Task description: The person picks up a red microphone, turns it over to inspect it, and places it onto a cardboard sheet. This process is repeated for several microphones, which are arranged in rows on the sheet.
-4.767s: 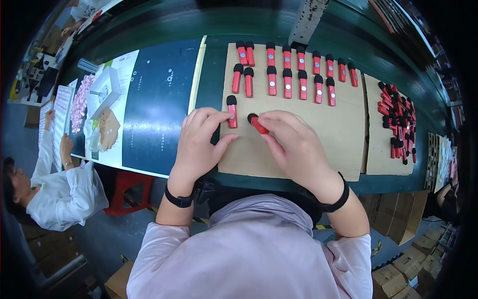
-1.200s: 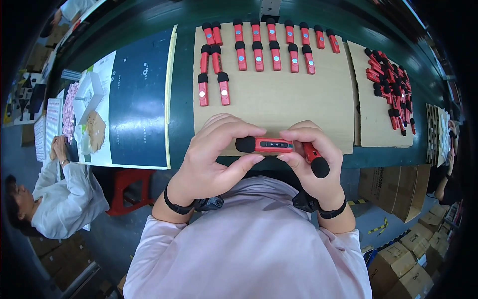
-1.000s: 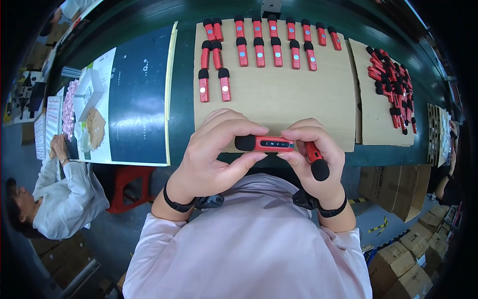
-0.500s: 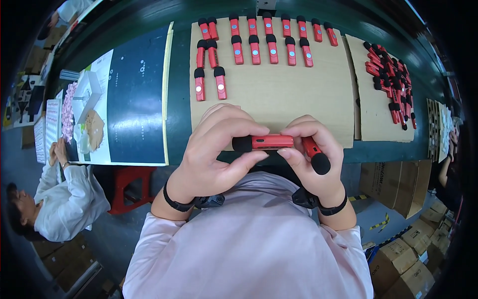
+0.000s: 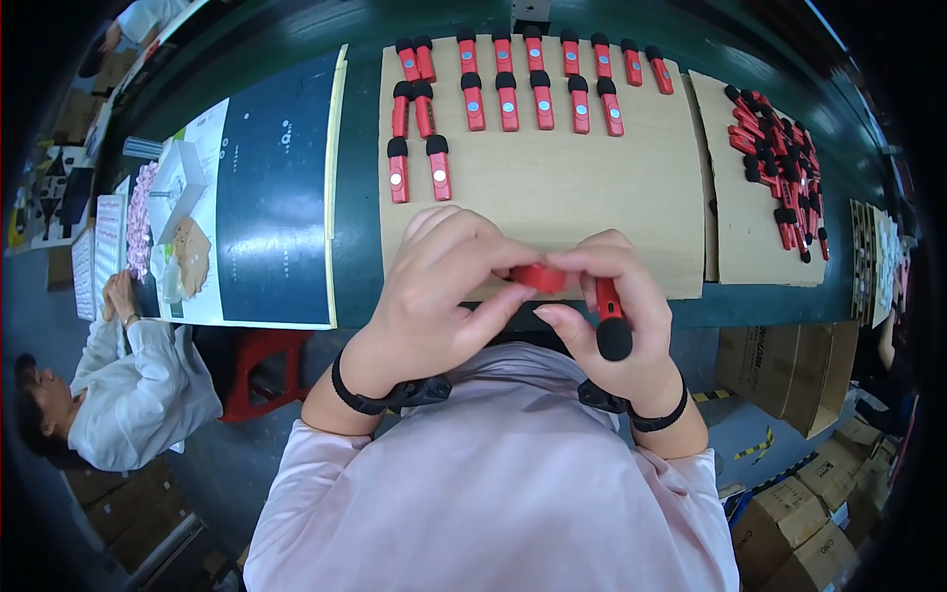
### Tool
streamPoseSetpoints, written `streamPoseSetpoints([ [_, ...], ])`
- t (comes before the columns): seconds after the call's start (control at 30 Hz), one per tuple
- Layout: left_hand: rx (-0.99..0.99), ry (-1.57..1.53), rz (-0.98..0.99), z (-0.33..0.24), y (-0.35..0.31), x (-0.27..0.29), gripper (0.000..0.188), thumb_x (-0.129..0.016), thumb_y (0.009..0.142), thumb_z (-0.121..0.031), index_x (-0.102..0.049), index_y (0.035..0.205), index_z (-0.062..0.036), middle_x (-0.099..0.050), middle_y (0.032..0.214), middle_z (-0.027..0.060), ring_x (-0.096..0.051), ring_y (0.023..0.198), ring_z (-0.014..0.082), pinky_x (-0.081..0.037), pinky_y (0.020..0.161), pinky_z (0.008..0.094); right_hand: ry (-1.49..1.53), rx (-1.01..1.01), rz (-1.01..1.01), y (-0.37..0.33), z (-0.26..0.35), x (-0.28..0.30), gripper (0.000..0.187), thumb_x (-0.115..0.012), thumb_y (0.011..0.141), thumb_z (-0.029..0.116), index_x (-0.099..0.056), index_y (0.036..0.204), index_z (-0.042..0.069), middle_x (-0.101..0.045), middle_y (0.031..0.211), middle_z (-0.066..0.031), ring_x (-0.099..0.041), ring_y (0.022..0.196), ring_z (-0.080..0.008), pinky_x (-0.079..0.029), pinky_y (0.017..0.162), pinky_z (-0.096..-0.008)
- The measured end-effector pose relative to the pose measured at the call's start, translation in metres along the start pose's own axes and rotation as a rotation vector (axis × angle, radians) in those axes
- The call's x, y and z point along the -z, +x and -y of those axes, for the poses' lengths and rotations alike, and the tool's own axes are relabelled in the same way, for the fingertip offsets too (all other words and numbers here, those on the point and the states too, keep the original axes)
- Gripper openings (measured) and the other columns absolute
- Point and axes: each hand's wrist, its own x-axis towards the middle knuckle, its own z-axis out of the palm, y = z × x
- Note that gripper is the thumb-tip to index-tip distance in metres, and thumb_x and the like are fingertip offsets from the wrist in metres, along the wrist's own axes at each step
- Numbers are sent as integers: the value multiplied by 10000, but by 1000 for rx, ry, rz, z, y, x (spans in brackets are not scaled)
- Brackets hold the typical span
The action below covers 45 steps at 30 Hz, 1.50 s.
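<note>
My left hand (image 5: 419,296) pinches a small red clip-on microphone (image 5: 541,277) between thumb and fingers. One end of it points toward me, and the fingers cover its foam tip. The index finger of my right hand (image 5: 639,306) touches this microphone at its right side. A second microphone (image 5: 608,301), red with a black foam tip, is tucked in my right hand, foam end toward me. Beyond my hands, more red microphones (image 5: 508,107) with black foam tips lie in rows on a cardboard sheet (image 5: 582,197), most showing a pale round spot.
On a second cardboard sheet (image 5: 745,257) at the right lies a heap of similar microphones (image 5: 786,163). A dark blue board (image 5: 271,197) covers the table's left part, beside a white tray (image 5: 178,187). A person in white sits at the left. Cartons (image 5: 789,375) stand below right.
The pinched microphone has turned from lying sideways to pointing end-on toward me. The microphone in my right hand has swung more upright and slightly left.
</note>
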Motion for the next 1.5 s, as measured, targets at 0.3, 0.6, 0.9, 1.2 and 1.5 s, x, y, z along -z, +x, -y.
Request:
streamPoseSetpoints([
  [0.3,-25,629,-128,42,24,1,237,-717,680,-35,-620,892,-74,-626,858,57,-596,829,237,-428,820,384,109,-337,27,-24,-19,4,346,-584,860,-52,-456,1176,7,-521,1033,-92,-492,829,-117,-422,776,-218],
  [0.6,-36,715,-3,44,19,-1,211,-720,716,-77,-646,914,-77,-606,923,47,-579,916,229,-420,843,391,-6,-343,130,-17,-14,18,245,-579,888,-50,-493,1116,-23,-585,1035,-121,-586,945,-145,-471,846,-262],
  [0.9,22,697,-37,50,25,-5,208,-738,732,-119,-667,925,-81,-590,955,35,-555,961,224,-405,876,397,133,-439,-11,-24,-18,12,227,-606,887,-32,-512,1093,-18,-596,1021,-81,-608,912,-141,-479,831,-258],
  [1.2,211,-120,20,9,13,2,242,-740,755,-95,-659,975,-38,-629,924,74,-601,856,213,-456,785,349,12,-267,-6,-12,-19,6,259,-677,827,-15,-572,1062,11,-634,952,-93,-624,786,-131,-485,618,-223],
  [1.5,118,-259,33,5,0,-2,263,-714,777,-15,-627,1021,26,-652,951,130,-613,877,230,-468,814,332,28,-81,-25,-4,-17,2,331,-714,757,-41,-582,1059,-9,-597,936,-104,-577,805,-160,-464,694,-259],
])
